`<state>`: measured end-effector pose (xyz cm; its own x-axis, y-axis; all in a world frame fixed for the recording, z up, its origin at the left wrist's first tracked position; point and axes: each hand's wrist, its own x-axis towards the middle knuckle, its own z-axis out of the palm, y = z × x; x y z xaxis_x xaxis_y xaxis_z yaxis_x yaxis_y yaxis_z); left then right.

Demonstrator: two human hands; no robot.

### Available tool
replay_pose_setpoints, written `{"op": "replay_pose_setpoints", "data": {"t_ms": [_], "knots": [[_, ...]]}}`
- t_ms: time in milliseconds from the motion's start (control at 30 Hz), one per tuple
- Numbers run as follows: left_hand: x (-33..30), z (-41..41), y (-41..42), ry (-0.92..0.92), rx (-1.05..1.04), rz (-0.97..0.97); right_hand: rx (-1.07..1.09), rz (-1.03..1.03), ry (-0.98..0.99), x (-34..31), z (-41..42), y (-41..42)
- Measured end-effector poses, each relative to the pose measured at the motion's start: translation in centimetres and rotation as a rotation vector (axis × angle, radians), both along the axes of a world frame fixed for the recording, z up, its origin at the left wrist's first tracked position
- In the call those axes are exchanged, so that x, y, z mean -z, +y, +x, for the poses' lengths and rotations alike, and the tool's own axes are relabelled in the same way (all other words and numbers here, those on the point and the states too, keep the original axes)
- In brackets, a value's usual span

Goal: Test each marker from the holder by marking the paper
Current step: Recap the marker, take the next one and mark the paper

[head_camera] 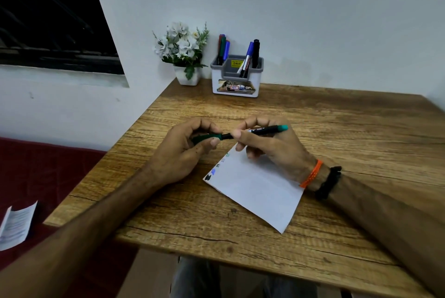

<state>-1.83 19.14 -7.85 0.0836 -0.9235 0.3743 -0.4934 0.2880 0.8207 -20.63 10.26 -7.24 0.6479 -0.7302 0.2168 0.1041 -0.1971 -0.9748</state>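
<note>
Six markers (262, 130), one holder (237, 83), one paper (257, 187).

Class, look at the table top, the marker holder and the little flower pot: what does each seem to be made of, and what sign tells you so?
Table top: wood or wood-look laminate, matt; brown grain lines and knots show.
Marker holder: likely plastic; smooth white body, grey moulded insert, printed labels stuck on.
Flower pot: smooth white, plastic or ceramic; the picture cannot settle which.

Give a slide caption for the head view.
Both hands hold a green marker above the marked paper; holder behind.
</note>
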Motion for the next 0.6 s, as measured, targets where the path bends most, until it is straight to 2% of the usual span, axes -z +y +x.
{"op": "replay_pose_setpoints", "data": {"t_ms": [200, 367, 600], "knots": [[-0.3, 0.0, 0.1, 0.034, -0.001, -0.045, -0.034, 0.053, -0.005, 0.1, -0.5, -0.8], [0.2, 0.2, 0.0, 0.017, -0.005, -0.018, 0.013, -0.154, 0.057, 0.5, -0.2, -1.0], [0.9, 0.0, -0.2, -0.045, -0.044, -0.016, -0.025, -0.245, 0.053, 1.2, 0.4, -1.0]]}}
